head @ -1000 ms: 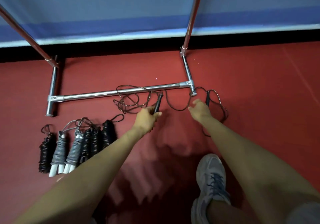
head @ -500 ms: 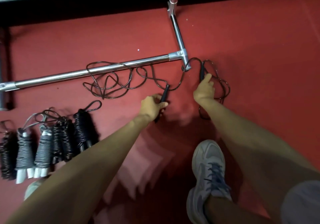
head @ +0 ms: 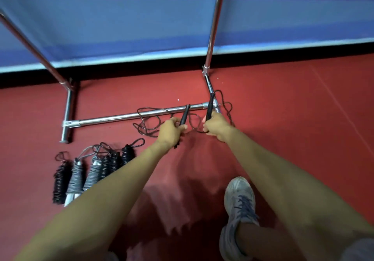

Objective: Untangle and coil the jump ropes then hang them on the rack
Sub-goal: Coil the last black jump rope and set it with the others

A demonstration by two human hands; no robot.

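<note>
Ctr of frame: left hand [head: 171, 128] has its fingers curled tight round the first handle [head: 184, 114], black, tip pointing up-frame. Just right of it, right hand [head: 216, 125] grips the second handle [head: 210, 107] the same way, fist wrapped round it. Hands are near each other, not touching. Tangled jump rope [head: 147, 122] lies in loose loops on the red floor [head: 293, 119], crossing the btm bar of the rack [head: 121, 116], w/ more cord looping right of the rack's corner joint. Lower left: row of coiled ropes [head: 91, 171], black & grey, side by side on the floor. Grey shoe [head: 239, 204] at btm right. Blue wall [head: 121, 28] across the top.
</note>
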